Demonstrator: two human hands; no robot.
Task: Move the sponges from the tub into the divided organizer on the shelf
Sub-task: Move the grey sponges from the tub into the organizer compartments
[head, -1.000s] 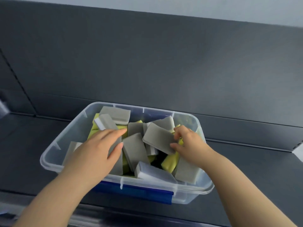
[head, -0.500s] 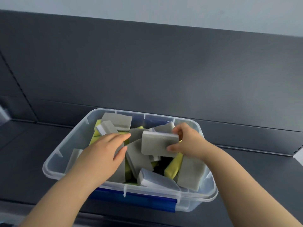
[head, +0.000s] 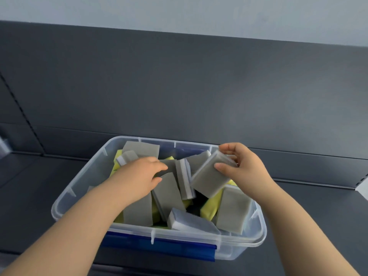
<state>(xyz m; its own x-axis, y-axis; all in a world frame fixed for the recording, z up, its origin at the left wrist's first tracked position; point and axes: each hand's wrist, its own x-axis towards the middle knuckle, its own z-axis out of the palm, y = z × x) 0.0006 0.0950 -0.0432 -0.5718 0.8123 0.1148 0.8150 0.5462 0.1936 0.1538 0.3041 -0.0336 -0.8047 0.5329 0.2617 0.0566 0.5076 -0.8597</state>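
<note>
Our right hand (head: 242, 170) pinches a grey sponge (head: 212, 176) tilted above the tub (head: 65, 198); our left hand (head: 137, 176) rests loosely curled on sponges (head: 169, 193) inside it. That edge pinch could slip, dropping the sponge back, and the organizer is out of view.

Back panel (head: 199, 80): dark grey, standing upright behind the shelf surface.
Wall (head: 179, 12): pale, showing above the panel.
Slotted upright (head: 18, 100): running diagonally at left.
</note>
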